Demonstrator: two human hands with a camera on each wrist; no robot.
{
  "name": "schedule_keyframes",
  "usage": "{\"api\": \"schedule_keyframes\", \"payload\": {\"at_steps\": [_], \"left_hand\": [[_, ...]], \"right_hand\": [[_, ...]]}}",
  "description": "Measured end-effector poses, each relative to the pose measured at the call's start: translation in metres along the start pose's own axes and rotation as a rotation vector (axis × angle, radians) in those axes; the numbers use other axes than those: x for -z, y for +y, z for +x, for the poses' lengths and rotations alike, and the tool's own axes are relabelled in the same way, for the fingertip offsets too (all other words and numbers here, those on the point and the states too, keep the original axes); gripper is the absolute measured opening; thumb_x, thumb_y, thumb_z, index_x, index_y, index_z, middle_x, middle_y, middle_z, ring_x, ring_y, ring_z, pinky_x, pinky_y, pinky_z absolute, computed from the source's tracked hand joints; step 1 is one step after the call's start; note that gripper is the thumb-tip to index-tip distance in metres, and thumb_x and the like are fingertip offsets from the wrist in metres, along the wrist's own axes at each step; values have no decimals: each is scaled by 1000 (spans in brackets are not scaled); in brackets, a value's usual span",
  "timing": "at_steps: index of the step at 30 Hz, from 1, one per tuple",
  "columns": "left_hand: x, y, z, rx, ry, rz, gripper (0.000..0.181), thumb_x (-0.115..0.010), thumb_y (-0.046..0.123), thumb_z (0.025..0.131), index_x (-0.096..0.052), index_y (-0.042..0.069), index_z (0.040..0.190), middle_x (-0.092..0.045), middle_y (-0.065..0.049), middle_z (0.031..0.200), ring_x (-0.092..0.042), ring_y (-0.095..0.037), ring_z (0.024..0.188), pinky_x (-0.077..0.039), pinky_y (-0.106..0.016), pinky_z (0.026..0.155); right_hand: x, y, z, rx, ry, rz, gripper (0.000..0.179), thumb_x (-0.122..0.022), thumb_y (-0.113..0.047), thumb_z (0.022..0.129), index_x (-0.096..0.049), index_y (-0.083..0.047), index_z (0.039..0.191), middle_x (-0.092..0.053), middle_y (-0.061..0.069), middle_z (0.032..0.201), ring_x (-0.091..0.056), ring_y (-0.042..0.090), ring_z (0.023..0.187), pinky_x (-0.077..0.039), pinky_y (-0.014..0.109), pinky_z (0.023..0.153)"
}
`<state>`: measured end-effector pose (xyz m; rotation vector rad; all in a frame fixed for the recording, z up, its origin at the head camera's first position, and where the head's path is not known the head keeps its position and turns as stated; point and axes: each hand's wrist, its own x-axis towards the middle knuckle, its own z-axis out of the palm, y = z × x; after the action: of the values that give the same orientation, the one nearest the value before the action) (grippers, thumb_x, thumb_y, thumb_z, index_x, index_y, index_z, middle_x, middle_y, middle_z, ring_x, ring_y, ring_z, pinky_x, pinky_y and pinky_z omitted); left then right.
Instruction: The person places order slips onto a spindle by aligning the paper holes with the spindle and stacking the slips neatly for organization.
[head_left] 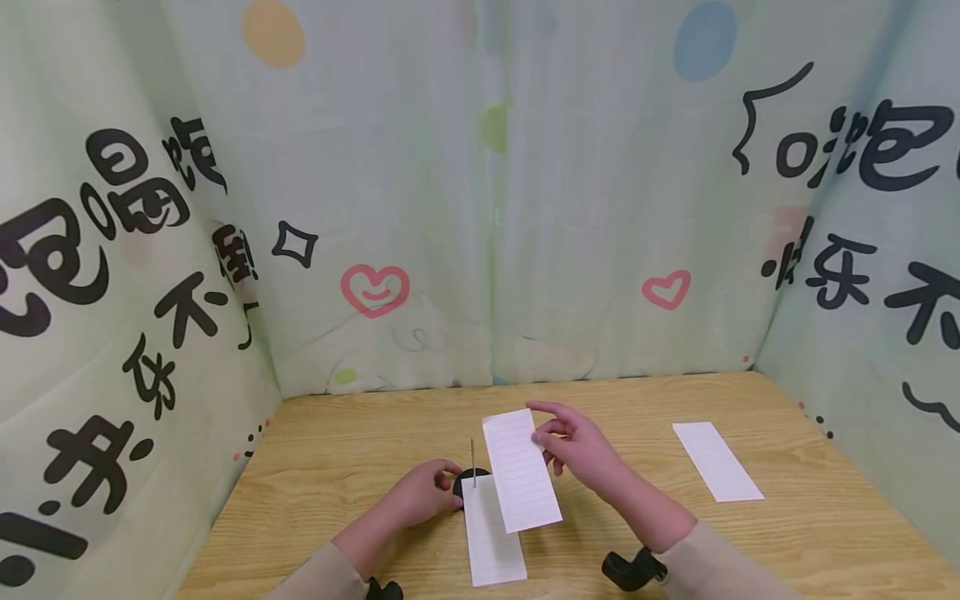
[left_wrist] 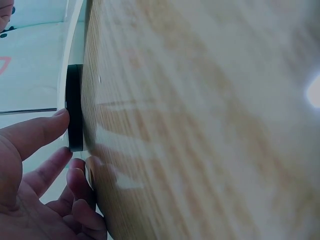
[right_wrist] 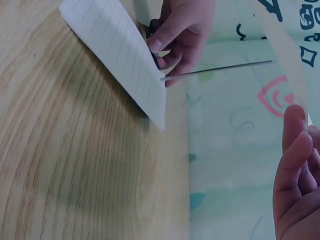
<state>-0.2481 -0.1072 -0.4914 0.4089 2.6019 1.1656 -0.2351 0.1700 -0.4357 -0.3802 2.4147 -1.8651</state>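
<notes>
A paper spike stands on the wooden table, with a round black base [head_left: 467,477] and a thin upright metal rod [right_wrist: 220,69]. Lined paper slips [head_left: 493,554] are pierced on the rod and lie over the base toward the near edge. My left hand [head_left: 426,497] grips the base's left side, thumb on its upper edge and fingers at its rim. Above the spiked slips, my right hand [head_left: 581,447] pinches another lined slip [head_left: 521,475] by its right edge between thumb and fingers. This slip is raised beside the rod, clear of its tip.
Another white slip [head_left: 717,462] lies on the table [head_left: 622,408] to the right. A pale printed curtain [head_left: 450,208] closes off the back and both sides. Black wrist mounts [head_left: 633,570] sit at both sleeves.
</notes>
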Motion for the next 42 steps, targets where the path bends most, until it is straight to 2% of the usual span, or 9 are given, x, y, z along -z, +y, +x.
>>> {"api": "schedule_keyframes", "payload": {"at_steps": [8, 13, 20, 22, 28, 33, 42], "left_hand": [[1, -1, -1, 9, -4, -11, 38, -79, 12, 83, -64, 9, 118, -54, -4, 91, -50, -21, 81, -41, -36, 73], [1, -4, -1, 11, 6, -15, 34, -75, 16, 87, -64, 10, 119, -56, -4, 94, -51, -20, 84, -42, -36, 75], [6, -9, -2, -6, 40, -114, 29, -67, 22, 95, -64, 9, 121, -58, -5, 95, -55, -18, 67, -46, -33, 58], [10, -7, -3, -9, 64, -129, 29, -65, 24, 97, -64, 9, 122, -58, -5, 97, -56, -19, 68, -47, -33, 57], [25, 8, -10, 7, 132, -165, 37, -56, 38, 101, -65, 11, 125, -64, -9, 110, -60, -21, 87, -48, -35, 69], [34, 28, -14, 9, 160, -254, 44, -51, 44, 102, -66, 9, 123, -61, -12, 110, -57, -20, 87, -46, -35, 70], [29, 47, -10, 19, 182, -246, 48, -62, 53, 93, -67, 14, 120, -65, -4, 110, -61, -24, 91, -49, -37, 72]], "right_hand": [[-15, -5, 2, 1, -26, 23, 49, -64, -8, 96, -49, -7, 143, -66, 11, 93, -63, 22, 68, -48, 27, 53], [-22, -7, 2, -5, -37, 38, 50, -64, -8, 96, -48, -5, 143, -66, 11, 93, -63, 22, 68, -47, 27, 52], [-27, -7, 1, -9, -33, 42, 49, -64, -8, 96, -49, -7, 143, -65, 10, 92, -61, 21, 66, -47, 27, 52], [-28, -7, 1, -8, -35, 40, 49, -63, -8, 96, -48, -7, 143, -65, 10, 92, -61, 21, 66, -47, 27, 52], [-30, -5, 2, -10, -33, 42, 48, -64, -9, 97, -49, -8, 143, -66, 10, 92, -62, 22, 65, -47, 27, 52], [-32, -2, 2, -9, -28, 41, 48, -63, -9, 97, -49, -9, 142, -66, 10, 92, -62, 22, 65, -47, 27, 51], [-37, 0, 2, -30, -14, 44, 47, -63, -7, 97, -50, -9, 142, -66, 10, 92, -63, 24, 66, -47, 26, 52]]}}
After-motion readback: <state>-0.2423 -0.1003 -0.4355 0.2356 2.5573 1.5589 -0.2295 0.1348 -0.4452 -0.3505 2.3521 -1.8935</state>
